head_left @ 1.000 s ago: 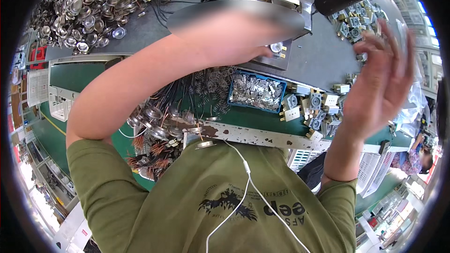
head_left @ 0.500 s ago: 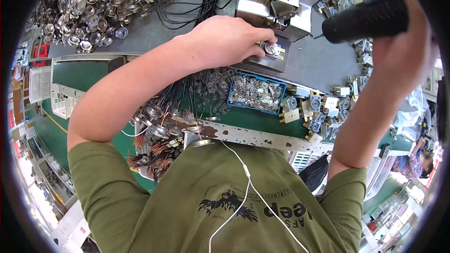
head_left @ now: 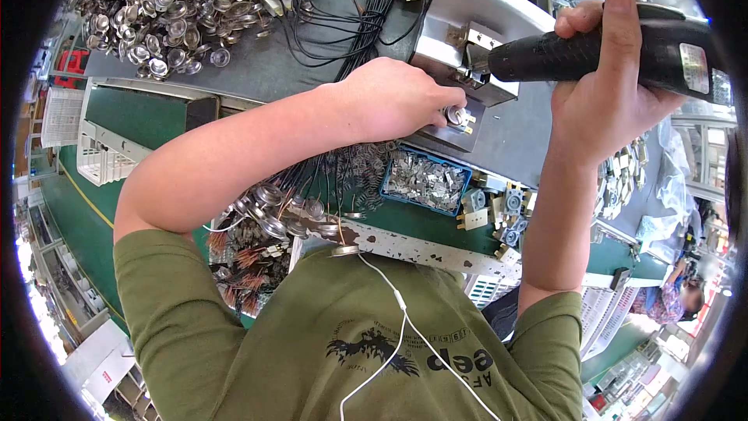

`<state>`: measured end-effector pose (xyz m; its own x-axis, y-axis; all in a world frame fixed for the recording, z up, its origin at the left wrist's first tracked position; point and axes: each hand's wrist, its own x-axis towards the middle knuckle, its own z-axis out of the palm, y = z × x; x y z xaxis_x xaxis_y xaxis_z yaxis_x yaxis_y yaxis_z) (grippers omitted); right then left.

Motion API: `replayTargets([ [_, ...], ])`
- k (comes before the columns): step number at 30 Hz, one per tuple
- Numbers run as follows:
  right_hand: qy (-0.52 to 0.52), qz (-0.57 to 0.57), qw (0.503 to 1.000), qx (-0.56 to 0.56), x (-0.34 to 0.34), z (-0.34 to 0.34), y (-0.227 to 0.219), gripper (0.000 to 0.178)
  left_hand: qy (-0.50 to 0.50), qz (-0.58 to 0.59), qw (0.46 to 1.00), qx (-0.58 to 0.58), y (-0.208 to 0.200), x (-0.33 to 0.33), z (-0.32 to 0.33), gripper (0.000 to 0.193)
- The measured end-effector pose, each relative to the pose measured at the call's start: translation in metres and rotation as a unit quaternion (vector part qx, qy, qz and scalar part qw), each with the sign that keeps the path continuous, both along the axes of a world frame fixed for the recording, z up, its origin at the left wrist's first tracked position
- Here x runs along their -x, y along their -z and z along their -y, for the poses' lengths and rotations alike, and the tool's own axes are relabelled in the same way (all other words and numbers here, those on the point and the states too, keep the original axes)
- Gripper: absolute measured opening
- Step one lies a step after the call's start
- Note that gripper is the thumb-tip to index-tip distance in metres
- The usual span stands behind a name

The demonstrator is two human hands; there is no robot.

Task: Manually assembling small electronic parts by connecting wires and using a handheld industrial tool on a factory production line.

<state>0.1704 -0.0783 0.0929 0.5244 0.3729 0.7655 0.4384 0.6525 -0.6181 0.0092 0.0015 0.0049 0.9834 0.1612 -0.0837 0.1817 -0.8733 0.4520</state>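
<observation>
My left hand (head_left: 393, 101) reaches across the bench, its thumb and fingers closed on a small part (head_left: 456, 116) with a round metal face and brass prongs. That part rests on a flat metal block (head_left: 448, 139). My right hand (head_left: 600, 97) is wrapped round a black power screwdriver (head_left: 561, 53), held nearly level. Its tip points left at the small white-and-metal head (head_left: 485, 45) of a grey machine (head_left: 467, 0), which looks like a screw feeder. Whether the tip touches it, I cannot tell.
A blue tray (head_left: 421, 204) of small metal pieces stands near me. Beside it lie several cream-and-grey switch-like parts (head_left: 510, 203) and loose springs (head_left: 362, 168). Black wires (head_left: 351, 27) and a heap of round metal caps (head_left: 167, 15) cover the far left. Another person (head_left: 666, 300) is at far right.
My right hand has brought the screwdriver left and slightly down, so its tip now meets the machine's head in view. My left hand stays on the small part. The view has shifted slightly.
</observation>
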Motion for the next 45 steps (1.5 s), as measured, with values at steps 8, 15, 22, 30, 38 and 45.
replayTargets([
  [8,-0.035,0.008,0.999,-0.014,-0.001,-0.004,0.003,0.020,-0.005,-0.025,1.000,0.009,-0.005,-0.001,0.001,0.027],
  [15,0.000,0.044,0.998,-0.047,0.017,-0.009,0.001,0.021,0.000,-0.027,1.000,0.001,-0.005,-0.003,0.001,0.026],
  [22,-0.102,-0.030,0.987,0.122,0.020,-0.012,-0.020,0.037,-0.002,-0.030,1.000,-0.007,-0.005,0.001,0.000,0.030],
  [30,-0.047,-0.024,0.983,0.177,0.028,-0.013,-0.016,0.041,0.003,-0.023,0.999,-0.024,-0.001,0.002,0.002,0.035],
  [38,0.110,0.026,0.991,0.065,0.028,-0.006,-0.007,0.029,-0.013,-0.012,1.000,0.005,-0.002,0.000,0.001,0.029],
  [45,-0.133,-0.022,0.989,0.060,0.000,0.032,-0.001,0.013,-0.008,0.037,0.999,-0.016,0.006,0.006,0.002,0.033],
])
